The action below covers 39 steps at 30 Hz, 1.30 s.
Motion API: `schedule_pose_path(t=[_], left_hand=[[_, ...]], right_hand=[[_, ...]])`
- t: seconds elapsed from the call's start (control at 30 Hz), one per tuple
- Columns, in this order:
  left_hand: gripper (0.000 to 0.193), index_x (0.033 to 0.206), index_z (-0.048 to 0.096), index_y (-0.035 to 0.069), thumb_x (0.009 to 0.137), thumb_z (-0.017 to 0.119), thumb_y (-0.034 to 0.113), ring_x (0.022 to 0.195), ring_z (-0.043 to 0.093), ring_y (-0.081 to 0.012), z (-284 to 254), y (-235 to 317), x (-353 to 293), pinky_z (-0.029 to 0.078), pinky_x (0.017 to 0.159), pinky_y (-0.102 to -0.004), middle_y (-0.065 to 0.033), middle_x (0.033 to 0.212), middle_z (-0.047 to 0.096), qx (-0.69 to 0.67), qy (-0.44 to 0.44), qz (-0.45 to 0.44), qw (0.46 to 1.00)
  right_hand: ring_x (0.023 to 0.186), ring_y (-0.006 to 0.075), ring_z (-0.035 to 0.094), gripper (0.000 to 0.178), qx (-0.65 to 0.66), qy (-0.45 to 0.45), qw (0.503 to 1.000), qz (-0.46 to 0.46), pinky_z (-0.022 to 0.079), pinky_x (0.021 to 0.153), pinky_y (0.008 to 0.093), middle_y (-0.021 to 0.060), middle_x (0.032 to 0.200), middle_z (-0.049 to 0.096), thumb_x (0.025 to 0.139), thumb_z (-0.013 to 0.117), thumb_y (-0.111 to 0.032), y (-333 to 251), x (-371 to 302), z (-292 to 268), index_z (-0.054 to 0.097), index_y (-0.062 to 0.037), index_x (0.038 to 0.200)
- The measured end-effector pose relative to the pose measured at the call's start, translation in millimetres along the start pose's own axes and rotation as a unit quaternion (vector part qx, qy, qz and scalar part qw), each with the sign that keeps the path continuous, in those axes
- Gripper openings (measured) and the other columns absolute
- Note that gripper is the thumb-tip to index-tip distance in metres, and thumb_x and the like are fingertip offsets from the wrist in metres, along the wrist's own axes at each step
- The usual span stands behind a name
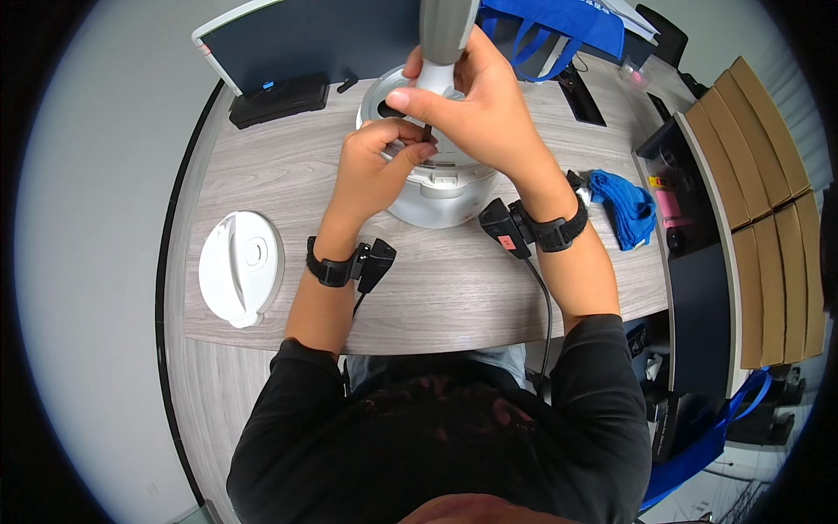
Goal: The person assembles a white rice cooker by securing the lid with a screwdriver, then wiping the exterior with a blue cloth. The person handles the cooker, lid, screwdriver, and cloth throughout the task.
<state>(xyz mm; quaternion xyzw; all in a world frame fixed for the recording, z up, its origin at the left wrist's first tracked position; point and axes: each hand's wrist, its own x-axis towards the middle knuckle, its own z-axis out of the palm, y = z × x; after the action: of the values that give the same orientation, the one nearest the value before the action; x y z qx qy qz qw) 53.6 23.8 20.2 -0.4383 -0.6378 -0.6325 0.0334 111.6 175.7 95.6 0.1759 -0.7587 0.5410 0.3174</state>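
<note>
An electric screwdriver [447, 33] with a grey body and white neck stands upright over a white round appliance [441, 210] that looks like a rice cooker. My right hand [489, 113] is wrapped around its neck, the thumb pointing left. My left hand [374, 162] has thumb and forefinger closed around the thin dark bit below. Where the bit's tip meets the appliance is hidden by my fingers. An oval white cover [209, 271] with a curved ridge lies on the table to the left.
Behind the appliance stands a dark desk divider [349, 48], with a black flat case [279, 100] before it. A crumpled blue cloth [624, 210] lies at right, near brown cardboard boxes [759, 157]. A blue bag [559, 26] sits at the back. Cables hang from both wrist devices.
</note>
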Motion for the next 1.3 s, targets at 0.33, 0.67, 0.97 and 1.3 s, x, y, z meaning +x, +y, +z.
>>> schedule_pose_path(t=[0.33,0.67,0.97,1.3], left_hand=[[0.014,0.1,0.075,0.002,0.091,0.072,0.013,0.078,0.068,-0.0168,-8.3,7.4,3.3,0.052,0.073,-0.0296,-0.0072,0.086,0.074,0.074,-0.053,0.053,0.994],[0.012,0.09,0.069,0.0,0.087,0.076,0.009,0.078,0.067,-0.0136,-2.6,-1.9,-0.1,0.053,0.073,-0.0276,-0.0054,0.083,0.072,0.01,0.002,-0.013,1.0],[0.017,0.093,0.071,0.0,0.098,0.065,0.015,0.074,0.067,-0.0146,-3.4,3.0,3.5,0.051,0.068,-0.0266,-0.0069,0.079,0.073,0.007,-0.042,0.025,0.999],[0.023,0.092,0.071,-0.001,0.101,0.059,0.017,0.073,0.067,-0.0154,-10.5,5.6,7.2,0.051,0.068,-0.0277,-0.0064,0.076,0.071,0.052,-0.083,0.063,0.993]], right_hand=[[0.081,0.0094,0.061,0.039,0.127,0.009,0.992,0.009,0.052,0.075,0.0254,0.0041,0.094,0.069,0.083,0.08,-0.014,-1.0,1.2,-5.6,0.064,-0.0014,0.115],[0.08,0.0103,0.06,0.04,0.084,0.024,0.996,-0.024,0.05,0.07,0.0251,0.0027,0.094,0.068,0.079,0.085,-0.024,-0.3,2.1,1.3,0.069,-0.0019,0.108],[0.071,0.0086,0.051,0.034,-0.037,0.024,0.999,-0.012,0.046,0.064,0.0238,0.0006,0.079,0.059,0.078,0.086,-0.022,7.8,3.9,-10.4,0.071,-0.0018,0.1],[0.076,0.0093,0.055,0.036,0.172,-0.046,0.983,0.035,0.051,0.072,0.0259,-0.0013,0.085,0.063,0.083,0.082,-0.015,-1.0,7.6,-9.0,0.067,-0.001,0.113]])
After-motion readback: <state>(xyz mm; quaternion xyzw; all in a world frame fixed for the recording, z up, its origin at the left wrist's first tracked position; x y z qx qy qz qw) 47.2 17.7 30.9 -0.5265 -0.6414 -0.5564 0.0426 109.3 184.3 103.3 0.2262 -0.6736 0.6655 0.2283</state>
